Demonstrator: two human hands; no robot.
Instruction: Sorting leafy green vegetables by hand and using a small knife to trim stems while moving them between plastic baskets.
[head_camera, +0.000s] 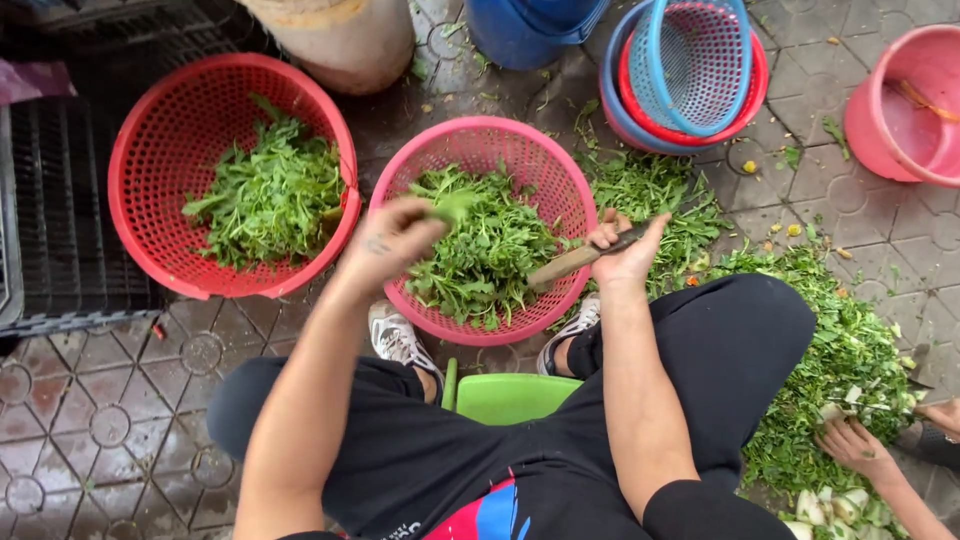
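1. Outdoor paved floor (110, 420), patterned tiles, damp-looking, leaf scraps all over. Person sits low on a green stool (510, 395), knees apart, pink basket (560, 190) between the feet.
2. Left hand (395, 240): grip pinched shut on a small sprig of greens (452, 203), blurred, held just above the pink basket's heap of picked greens (480, 250). Forearm reaches fwd from the lower left, wrist bent down, knuckles up.
3. Right hand (630, 250): grip clenched round a knife (580, 262) w/ wooden handle; handle sticks out toward the left hand, over the basket rim. Blade end mostly hidden by the fingers, can't tell its edge direction. Forearm runs straight up from the knee, elbow tucked in.
4. Step in hand, my read: trimming/sorting leaves, w/ the sprig over the basket of done ones. Next move prob. calls for letting the sprig go over the heap, then reaching right of the knife grip to the loose pile of greens (660, 195) on the floor, keeping the blade away from the fingers.
5. Left of the sprig grip: red basket (150, 130), also w/ greens, set on a black crate (60, 200).
6. Far right, beyond the knife grip: another person's hand (855, 445) among chopped scraps (830, 360); pink bucket (900, 110) and stacked baskets (690, 70) behind.
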